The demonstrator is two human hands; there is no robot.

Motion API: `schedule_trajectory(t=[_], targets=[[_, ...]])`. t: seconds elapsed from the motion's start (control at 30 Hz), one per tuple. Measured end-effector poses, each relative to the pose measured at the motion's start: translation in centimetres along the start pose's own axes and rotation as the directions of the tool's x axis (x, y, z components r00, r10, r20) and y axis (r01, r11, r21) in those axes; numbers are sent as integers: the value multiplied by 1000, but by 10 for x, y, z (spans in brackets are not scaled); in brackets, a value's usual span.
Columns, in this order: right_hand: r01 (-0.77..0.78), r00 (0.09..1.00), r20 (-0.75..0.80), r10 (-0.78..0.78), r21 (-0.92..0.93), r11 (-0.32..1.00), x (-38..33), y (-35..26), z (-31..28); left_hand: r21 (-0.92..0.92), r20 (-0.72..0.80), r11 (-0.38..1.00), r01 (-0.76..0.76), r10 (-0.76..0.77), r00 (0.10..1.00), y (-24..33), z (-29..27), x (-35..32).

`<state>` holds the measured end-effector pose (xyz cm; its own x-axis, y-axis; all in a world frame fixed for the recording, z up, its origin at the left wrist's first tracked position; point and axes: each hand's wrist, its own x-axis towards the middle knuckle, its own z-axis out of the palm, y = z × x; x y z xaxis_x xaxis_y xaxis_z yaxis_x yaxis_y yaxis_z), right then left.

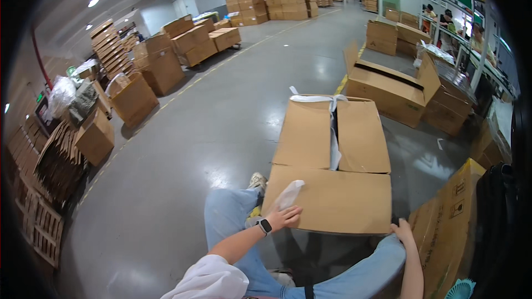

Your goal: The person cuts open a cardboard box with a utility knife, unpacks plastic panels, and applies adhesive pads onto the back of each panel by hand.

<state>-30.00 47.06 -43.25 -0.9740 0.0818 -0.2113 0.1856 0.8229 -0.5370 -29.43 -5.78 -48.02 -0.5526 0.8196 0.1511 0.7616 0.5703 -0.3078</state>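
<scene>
Both hands hold a big carton (332, 188) on the floor (183, 149): left hand (284, 217) flat on its near flap, right hand (403, 231) gripping the near right corner. Shifting it seems underway; a firm, even two-handed hold comes next.

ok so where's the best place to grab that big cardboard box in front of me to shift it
Probably the near flap of the cardboard box, from your side. It lies flat with its edge free; your left hand and right hand already rest near its two corners, so fingers can curl under there.
</scene>
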Motion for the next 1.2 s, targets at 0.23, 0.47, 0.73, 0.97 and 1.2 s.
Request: schedule_trajectory(t=[0.23, 0.47, 0.73, 0.97, 1.2], targets=[[199, 980, 71, -186, -286, 937, 72, -79, 30, 84, 363, 924, 374, -378, 852, -62, 103, 76], [282, 906, -250, -342, -246, 927, 190, -163, 83, -229, -202, 967, 109, -157, 967, -87, 36, 207], [333, 729, -515, -451, -309, 891, 222, -165, 130, -319, -47, 916, 245, -274, 961, -130, 76, 233], [345, 907, -222, -358, -97, 934, 234, -228, 128, 249, -191, 939, 239, -194, 962, -213, -2, 184], [643, 689, -38, -724, -428, 635, 262, -246, 147, 265, -156, 428, 864, -865, 476, -302, -40, 44]])
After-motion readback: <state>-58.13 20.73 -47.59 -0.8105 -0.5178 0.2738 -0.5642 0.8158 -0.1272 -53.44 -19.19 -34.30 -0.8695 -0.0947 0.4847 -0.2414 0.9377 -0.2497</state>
